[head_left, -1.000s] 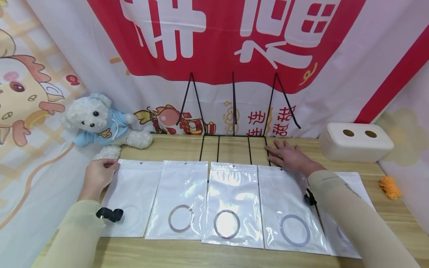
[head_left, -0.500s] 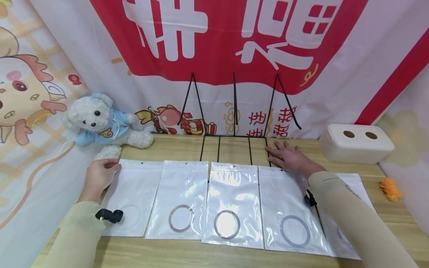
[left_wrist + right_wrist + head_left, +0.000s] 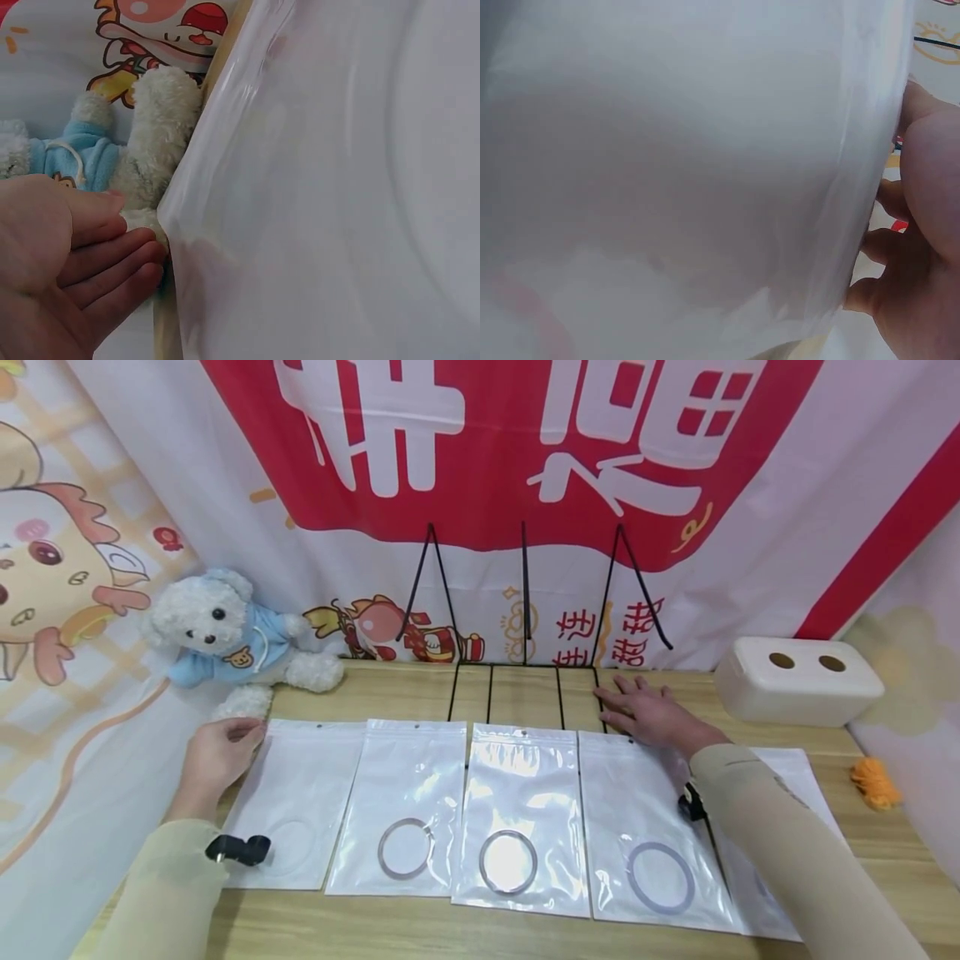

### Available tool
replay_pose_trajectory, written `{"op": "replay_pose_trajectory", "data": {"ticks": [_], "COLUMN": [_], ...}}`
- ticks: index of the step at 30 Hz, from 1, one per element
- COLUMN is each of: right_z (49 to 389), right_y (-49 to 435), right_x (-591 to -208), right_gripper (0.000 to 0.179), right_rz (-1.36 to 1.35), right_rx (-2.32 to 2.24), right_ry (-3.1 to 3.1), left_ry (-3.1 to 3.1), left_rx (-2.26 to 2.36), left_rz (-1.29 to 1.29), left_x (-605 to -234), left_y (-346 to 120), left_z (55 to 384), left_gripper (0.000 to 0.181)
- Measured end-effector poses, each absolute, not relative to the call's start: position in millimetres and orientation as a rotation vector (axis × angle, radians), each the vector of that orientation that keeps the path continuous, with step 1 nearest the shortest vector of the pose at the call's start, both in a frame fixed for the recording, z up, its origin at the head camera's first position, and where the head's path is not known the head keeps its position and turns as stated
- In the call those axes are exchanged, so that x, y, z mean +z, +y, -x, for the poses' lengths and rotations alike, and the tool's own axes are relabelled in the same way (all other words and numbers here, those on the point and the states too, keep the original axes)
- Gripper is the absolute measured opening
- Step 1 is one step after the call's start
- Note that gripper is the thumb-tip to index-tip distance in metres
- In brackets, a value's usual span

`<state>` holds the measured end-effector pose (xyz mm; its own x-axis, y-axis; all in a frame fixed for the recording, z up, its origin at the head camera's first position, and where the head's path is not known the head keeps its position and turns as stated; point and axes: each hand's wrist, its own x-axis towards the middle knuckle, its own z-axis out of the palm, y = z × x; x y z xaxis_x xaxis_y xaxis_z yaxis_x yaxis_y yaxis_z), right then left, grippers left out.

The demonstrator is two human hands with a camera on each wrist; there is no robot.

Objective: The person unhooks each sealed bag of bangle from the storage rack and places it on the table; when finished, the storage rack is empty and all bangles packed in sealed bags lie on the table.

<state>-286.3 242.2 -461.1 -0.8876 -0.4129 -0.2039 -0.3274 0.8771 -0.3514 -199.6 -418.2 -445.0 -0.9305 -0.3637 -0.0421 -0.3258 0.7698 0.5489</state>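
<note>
Several white zip bags lie side by side on the table, each showing a ring-shaped outline. My left hand [image 3: 217,756] is at the top left corner of the leftmost bag [image 3: 300,777]. In the left wrist view, the left hand's loosely bent fingers [image 3: 124,262] lie right beside the bag's edge, thumb apart from them. The fingers of my right hand [image 3: 648,714] are spread on the table just past the top edge of the fourth bag [image 3: 637,810]. That forearm crosses the rightmost bag [image 3: 780,885] and hides part of it.
Behind the bags stands a black wire rack [image 3: 523,664], partly under them. A white teddy bear [image 3: 217,627] in a blue top sits at the back left. A cream box [image 3: 798,685] with two holes and an orange tuft [image 3: 873,783] are at the right.
My left hand has shifted slightly left, its fingertips drawing back from the leftmost bag's corner. My right hand and the other bags stay in place.
</note>
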Motion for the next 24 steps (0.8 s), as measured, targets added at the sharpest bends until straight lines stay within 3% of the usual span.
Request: {"op": "replay_pose_trajectory", "data": {"ticks": [11,24], "right_z": [285.3,274.3], "right_y": [244.1,246.9], "right_x": [-460.5,-436.2], "right_gripper": [0.063,0.071], "right_rz": [0.575,0.528], "right_rx": [-0.469,-0.581], "right_ry": [2.789,2.861], "left_ry": [-2.817,-2.705], "left_rx": [-0.839,-0.958], "left_rz": [-0.392,-0.152], "left_x": [-419.4,-390.3], "left_y": [-400.9,-351.8], "left_z": [187.7,184.9], "left_gripper": [0.058,0.057]}}
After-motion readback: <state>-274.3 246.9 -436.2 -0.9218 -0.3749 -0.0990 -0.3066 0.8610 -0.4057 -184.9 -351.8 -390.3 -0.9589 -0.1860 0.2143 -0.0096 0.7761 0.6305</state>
